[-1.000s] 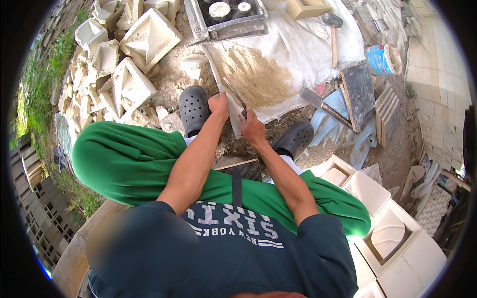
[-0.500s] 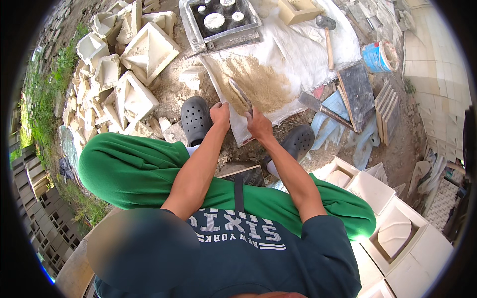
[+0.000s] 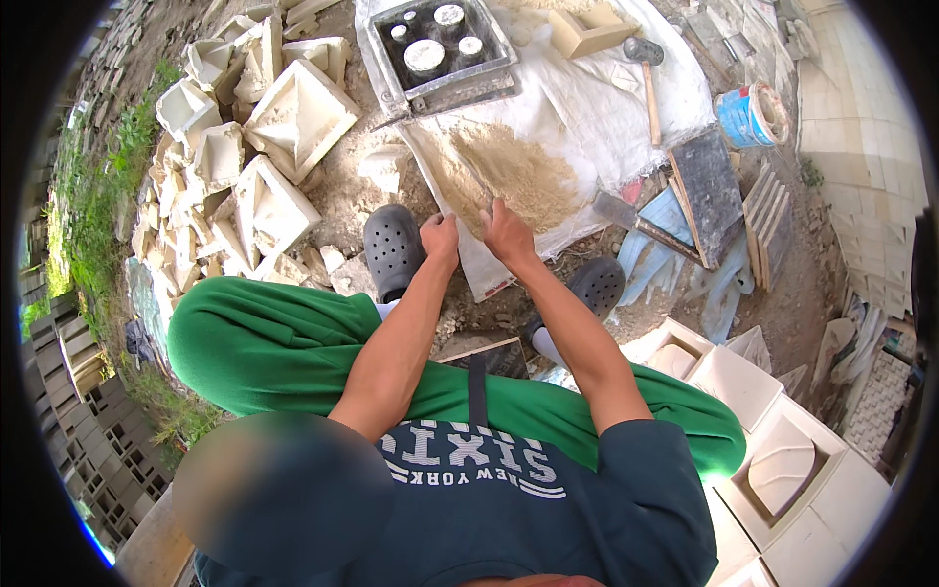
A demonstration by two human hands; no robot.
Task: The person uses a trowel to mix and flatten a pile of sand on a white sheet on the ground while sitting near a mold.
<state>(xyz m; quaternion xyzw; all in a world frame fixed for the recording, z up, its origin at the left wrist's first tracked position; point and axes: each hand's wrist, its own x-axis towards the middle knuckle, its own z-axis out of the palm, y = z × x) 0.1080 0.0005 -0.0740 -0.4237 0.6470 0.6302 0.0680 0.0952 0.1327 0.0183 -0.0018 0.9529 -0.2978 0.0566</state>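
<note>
My left hand (image 3: 439, 238) is closed at the near left edge of a white sheet (image 3: 477, 269), its fingertips pinching the rim. To its right, my right hand (image 3: 509, 235) grips the handle of a trowel, whose thin blade (image 3: 476, 178) is seen nearly edge-on and reaches into a heap of tan sand (image 3: 523, 181) on the sheet. Most of the handle is hidden in my fist. Behind the sand stands a dark rectangular mould box (image 3: 445, 98) with several round white-topped posts inside.
Broken cream plaster moulds (image 3: 301, 112) are piled at left. A hammer (image 3: 648, 83), a tan block mould (image 3: 585, 34), a blue bucket (image 3: 751, 115), a dark board (image 3: 706, 191) and a flat scraper (image 3: 641, 223) lie to the right. Cream moulds (image 3: 738, 377) stand at lower right.
The trowel blade has turned from showing its flat face to nearly edge-on in the sand. My right hand has shifted slightly; my left stays at the sheet's edge.
</note>
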